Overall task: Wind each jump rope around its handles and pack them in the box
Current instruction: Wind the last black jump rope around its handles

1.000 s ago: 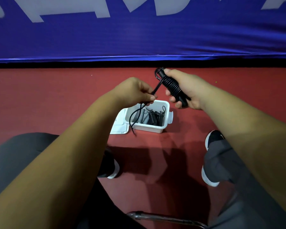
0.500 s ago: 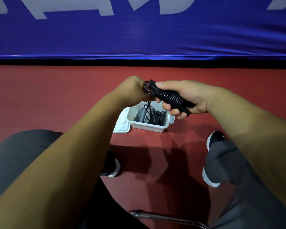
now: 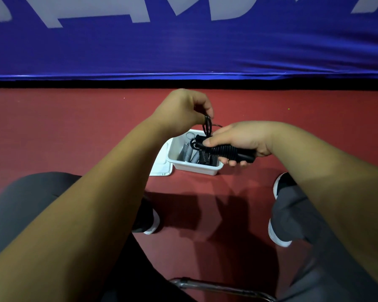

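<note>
My right hand grips a black jump rope, its cord wound in tight coils around the handles, held roughly level above the box. My left hand pinches the loose end loop of the cord just above the handles' left tip. Below both hands a white plastic box stands on the red floor. Inside it lie several wound ropes, grey ones and black ones, partly hidden by the rope I hold.
The box's white lid lies flat on the floor against its left side. My knees and black-and-white shoes flank the box. A blue banner wall closes off the far side. A metal chair bar shows at the bottom.
The right hand lowered and tilted the wound handles from steep to nearly level over the box. The dangling tail of cord has been taken up; the left hand now holds only a short loop.
</note>
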A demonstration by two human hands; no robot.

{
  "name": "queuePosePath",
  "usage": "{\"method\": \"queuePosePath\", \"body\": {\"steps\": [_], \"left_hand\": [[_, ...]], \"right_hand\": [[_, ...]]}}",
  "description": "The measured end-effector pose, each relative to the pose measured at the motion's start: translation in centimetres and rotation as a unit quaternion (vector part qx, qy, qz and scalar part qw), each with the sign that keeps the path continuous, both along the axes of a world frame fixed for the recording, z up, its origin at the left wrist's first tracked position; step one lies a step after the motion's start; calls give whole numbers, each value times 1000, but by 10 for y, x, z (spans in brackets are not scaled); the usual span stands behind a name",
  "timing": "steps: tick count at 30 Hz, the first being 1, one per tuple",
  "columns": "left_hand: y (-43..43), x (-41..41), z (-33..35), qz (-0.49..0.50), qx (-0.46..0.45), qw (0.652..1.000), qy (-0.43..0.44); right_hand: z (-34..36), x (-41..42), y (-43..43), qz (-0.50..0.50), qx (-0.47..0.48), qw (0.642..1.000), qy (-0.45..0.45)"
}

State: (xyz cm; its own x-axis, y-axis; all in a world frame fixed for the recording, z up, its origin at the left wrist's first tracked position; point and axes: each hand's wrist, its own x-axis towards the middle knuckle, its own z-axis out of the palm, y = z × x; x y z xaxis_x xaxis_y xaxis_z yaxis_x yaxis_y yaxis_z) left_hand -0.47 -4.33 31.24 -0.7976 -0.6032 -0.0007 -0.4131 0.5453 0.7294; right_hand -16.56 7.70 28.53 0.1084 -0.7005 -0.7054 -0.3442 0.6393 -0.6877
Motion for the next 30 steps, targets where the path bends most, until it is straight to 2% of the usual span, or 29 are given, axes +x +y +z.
{"method": "queuePosePath", "body": {"steps": [5, 8, 15, 19, 21, 23, 26, 30], "left_hand": [[-7, -4, 6, -28, -125, 990, -64], [-9, -5, 5, -55, -159, 977, -127], [-4, -5, -7, 12, -71, 982, -172], [-1, -4, -19, 31, -86, 970, -223], [1, -4, -23, 47, -71, 970, -226], [5, -6, -25, 55, -16, 978, -200], [13, -9, -27, 72, 126, 986, -82], [12, -9, -24, 76, 191, 978, 31]], "right_hand": [[-10, -4, -6, -80, -58, 993, 66], [-17, -9, -9, -134, -85, 984, 86], [-19, -12, -12, -189, -94, 976, 48], [-13, -6, -11, -195, -51, 979, -10], [-11, -3, -11, -228, -51, 972, -29], [-9, -2, -13, -270, -55, 960, -43], [-7, -3, -15, -308, -53, 948, -63], [-3, -5, -15, -326, -71, 940, -77]]}}
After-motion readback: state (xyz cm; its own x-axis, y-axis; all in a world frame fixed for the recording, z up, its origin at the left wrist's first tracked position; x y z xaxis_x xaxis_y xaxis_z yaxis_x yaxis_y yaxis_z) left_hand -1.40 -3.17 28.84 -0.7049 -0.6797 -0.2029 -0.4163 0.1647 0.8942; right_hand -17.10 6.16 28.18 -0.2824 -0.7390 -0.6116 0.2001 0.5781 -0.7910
